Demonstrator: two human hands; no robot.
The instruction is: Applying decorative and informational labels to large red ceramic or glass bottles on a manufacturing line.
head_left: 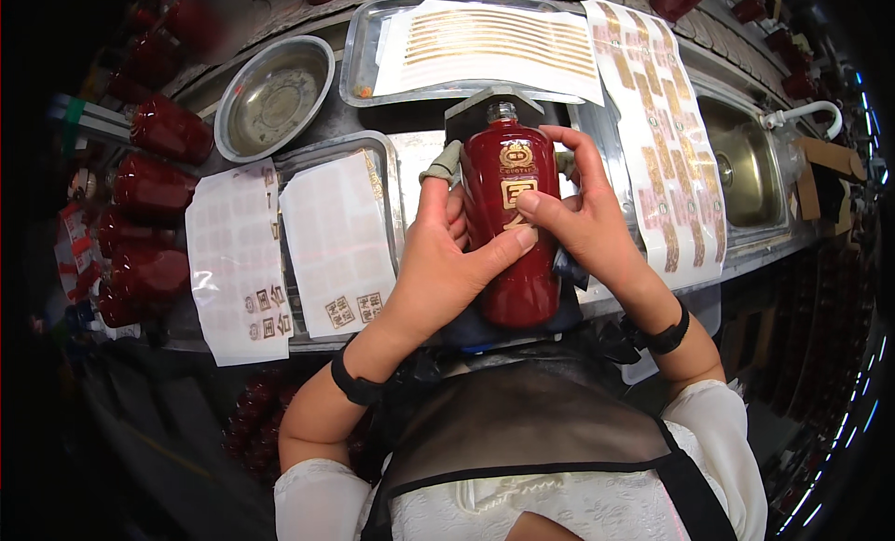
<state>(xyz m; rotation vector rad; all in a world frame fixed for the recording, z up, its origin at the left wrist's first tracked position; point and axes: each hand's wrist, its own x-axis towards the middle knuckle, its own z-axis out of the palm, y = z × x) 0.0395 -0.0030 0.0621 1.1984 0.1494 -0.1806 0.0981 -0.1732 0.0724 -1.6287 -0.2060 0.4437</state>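
A glossy red bottle (517, 289) with a bare glass neck lies tilted back on a support in front of me, its neck pointing away. Gold emblem and character decals (519, 159) run down its face. My left hand (447, 247) grips the left side, its thumb laid across the lower decal. On the right side my right hand (597, 215) curls round the bottle, its thumb pressing beside the middle decal. A grey-green finger cover (443, 161) sits on my left index fingertip; another (566, 163) shows on a right finger, partly behind the bottle.
Decal sheets (238, 252) lie at the left, partly over a metal tray (378, 149). Another tray (359, 65) holds a gold-striped sheet (494, 47) at the back. A round metal basin (317, 89) stands back left. At right are a long decal sheet (657, 149) and a sink (755, 210). Red bottles (149, 201) line the left.
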